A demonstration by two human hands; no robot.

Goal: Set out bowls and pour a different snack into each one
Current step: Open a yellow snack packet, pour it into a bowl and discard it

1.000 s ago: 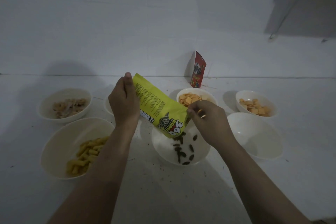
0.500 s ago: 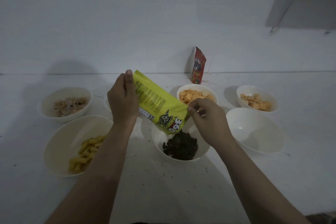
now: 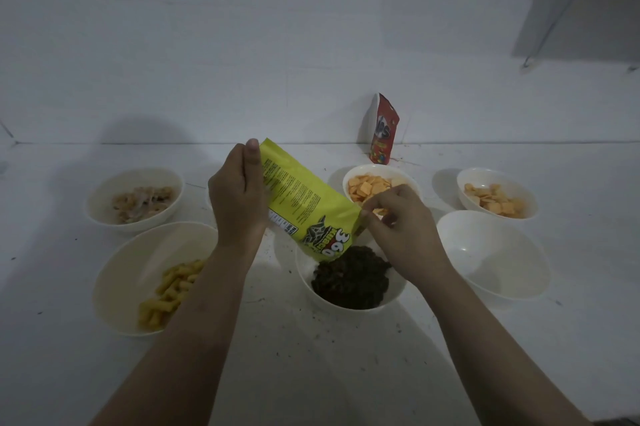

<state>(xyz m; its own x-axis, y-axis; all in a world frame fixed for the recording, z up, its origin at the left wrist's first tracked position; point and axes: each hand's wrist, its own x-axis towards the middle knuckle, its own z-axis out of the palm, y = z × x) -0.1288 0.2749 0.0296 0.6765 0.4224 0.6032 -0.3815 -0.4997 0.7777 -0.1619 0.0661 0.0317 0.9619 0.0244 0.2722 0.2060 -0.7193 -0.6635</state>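
A yellow snack bag (image 3: pixel 306 206) hangs tilted, mouth down, over a white bowl (image 3: pixel 396 294) heaped with dark snack pieces (image 3: pixel 351 278). My left hand (image 3: pixel 237 197) grips the bag's raised bottom end. At the bag's lower right edge, near the mouth, my right hand (image 3: pixel 403 226) pinches it. An empty white bowl (image 3: pixel 491 254) sits to the right of the dark-snack bowl. Other bowls hold yellow sticks (image 3: pixel 152 278), pale mixed snacks (image 3: pixel 135 199), orange squares (image 3: pixel 375 183) and orange crackers (image 3: pixel 495 193).
A red snack packet (image 3: pixel 383 129) stands against the white wall behind the bowls. Another small bowl is mostly hidden behind my left hand. Crumbs dot the white tabletop (image 3: pixel 311 356). A dark metal-framed object (image 3: pixel 581 3) is at the upper right.
The bowl under the bag went from a few scattered dark pieces to a full heap. Both hands have kept hold of the tilted bag with little shift.
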